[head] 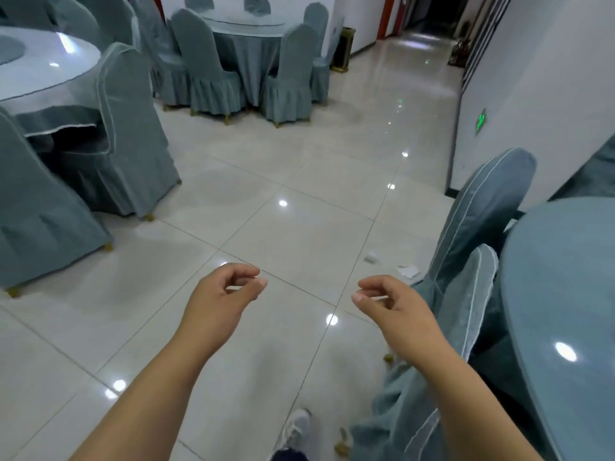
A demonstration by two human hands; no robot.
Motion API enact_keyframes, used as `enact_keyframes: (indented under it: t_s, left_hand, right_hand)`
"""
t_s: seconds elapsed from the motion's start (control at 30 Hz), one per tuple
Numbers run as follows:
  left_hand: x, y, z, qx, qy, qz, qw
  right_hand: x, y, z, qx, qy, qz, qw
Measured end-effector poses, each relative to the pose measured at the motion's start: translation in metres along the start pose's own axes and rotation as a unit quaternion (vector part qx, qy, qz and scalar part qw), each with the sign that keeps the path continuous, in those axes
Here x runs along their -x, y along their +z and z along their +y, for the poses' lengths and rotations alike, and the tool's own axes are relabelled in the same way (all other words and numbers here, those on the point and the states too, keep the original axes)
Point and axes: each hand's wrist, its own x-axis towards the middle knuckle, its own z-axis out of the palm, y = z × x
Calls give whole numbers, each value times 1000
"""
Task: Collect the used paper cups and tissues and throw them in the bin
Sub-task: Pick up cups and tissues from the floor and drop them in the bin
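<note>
White shoe (297, 425) is on the tiled floor (293, 227). Above it, the left hand (221, 294) and right hand (396, 302) are held out, fingers loosely curled and holding nothing. Tissues (406, 271) lie on the floor just beside a covered chair (482, 211). Far off, a bin (342, 49) stands by the wall (361, 24).

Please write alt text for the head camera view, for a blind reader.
Two empty hands, left hand and right hand, loosely curled above a glossy tiled floor. White paper scraps lie beside a cloth-covered chair at right.
</note>
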Motion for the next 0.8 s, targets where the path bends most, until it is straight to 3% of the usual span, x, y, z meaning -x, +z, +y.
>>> enact_keyframes:
  t_s: [0.37,0.57,0.8]
  left_hand:
    - [-218,95,48,-61,9,-97,993]
    - [-305,143,48,-90,-19,-142,986]
    - [-446,211,66,-112,4,-218,970]
  right_hand:
    - [-217,-31,-8,12,17,19,1000]
    - [-292,-46,14,8,83,21,996]
    - [-399,-70,42,-13,170,99,980]
